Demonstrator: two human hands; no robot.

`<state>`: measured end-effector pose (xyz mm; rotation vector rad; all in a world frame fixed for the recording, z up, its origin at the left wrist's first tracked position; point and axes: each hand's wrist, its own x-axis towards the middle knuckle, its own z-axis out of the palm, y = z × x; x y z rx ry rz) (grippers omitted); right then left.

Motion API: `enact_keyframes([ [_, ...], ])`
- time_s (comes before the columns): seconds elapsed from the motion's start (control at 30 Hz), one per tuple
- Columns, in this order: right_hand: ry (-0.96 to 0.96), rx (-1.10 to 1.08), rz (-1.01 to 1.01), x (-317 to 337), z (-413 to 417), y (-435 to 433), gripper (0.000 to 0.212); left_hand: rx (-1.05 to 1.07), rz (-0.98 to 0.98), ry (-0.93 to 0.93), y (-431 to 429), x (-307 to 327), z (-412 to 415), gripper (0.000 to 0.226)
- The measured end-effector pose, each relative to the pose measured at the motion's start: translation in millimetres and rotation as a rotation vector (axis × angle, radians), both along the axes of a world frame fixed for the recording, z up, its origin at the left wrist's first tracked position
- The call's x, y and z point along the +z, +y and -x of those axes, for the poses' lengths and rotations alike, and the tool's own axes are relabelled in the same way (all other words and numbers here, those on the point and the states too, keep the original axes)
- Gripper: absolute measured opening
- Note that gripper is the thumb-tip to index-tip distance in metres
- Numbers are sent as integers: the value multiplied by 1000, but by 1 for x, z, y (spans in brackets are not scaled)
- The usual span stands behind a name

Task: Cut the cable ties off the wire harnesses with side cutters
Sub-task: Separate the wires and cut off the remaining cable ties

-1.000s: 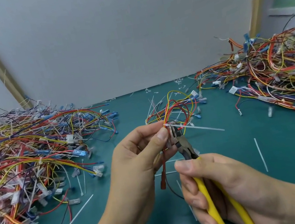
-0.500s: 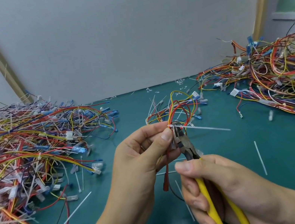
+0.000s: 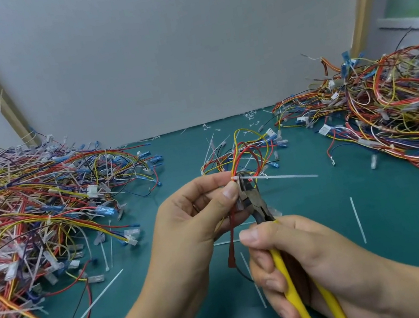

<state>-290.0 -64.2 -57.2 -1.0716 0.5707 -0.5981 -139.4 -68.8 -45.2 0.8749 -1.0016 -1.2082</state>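
Note:
My left hand point(image 3: 193, 217) pinches a small wire harness point(image 3: 246, 152) of red, yellow and orange wires above the green mat. A white cable tie point(image 3: 276, 176) wraps the bundle at my fingertips, its long tail sticking out to the right. My right hand point(image 3: 299, 260) grips the yellow-handled side cutters point(image 3: 255, 201). Their dark jaws sit at the tie's head, right beside my left thumb. A red terminal lead hangs down from the harness between my hands.
A large heap of harnesses point(image 3: 32, 223) fills the left of the green mat point(image 3: 380, 212); another heap point(image 3: 391, 115) lies at the right. Loose cut ties point(image 3: 357, 219) and a long white tie point(image 3: 91, 305) lie scattered. A grey panel stands behind.
The hands stay almost in place. The cutter jaws have edged up closer to the tie's head; the view has shifted slightly.

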Motion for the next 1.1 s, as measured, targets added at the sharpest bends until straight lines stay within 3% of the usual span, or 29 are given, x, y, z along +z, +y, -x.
enact_keyframes([
  [0.2, 91, -108, 34, 2, -1, 4, 32, 28, -28, 66, -4, 2, -5, 20],
  [0.4, -202, -165, -88, 14, 6, -6, 20, 29, -66, 182, -5, 7, -11, 20],
  [0.53, -251, -392, -84, 20, 14, -21, 19, -79, -59, 170, -4, 7, -13, 15],
  [0.63, -124, -505, -31, 19, 18, -29, 28, -151, 23, -52, -1, 3, -10, 10],
  [0.77, 12, -498, -14, 14, 20, -29, 38, -253, 186, -453, 1, -2, -10, 10],
  [0.87, 77, -512, 29, 9, 19, -27, 24, -362, 245, -751, 2, -2, -16, 8],
  [0.9, 99, -517, 56, 7, 18, -27, 15, -388, 234, -764, 1, 0, -17, 5],
  [0.97, 136, -524, 117, 5, 17, -25, 7, -354, 147, -618, -4, 3, -18, 20],
  [1.03, 163, -535, 211, 4, 14, -21, 5, -179, -61, -446, -12, 4, -20, 27],
  [1.1, 169, -526, 337, 3, 11, -16, 3, -112, -295, -392, -16, 2, -19, 39],
])
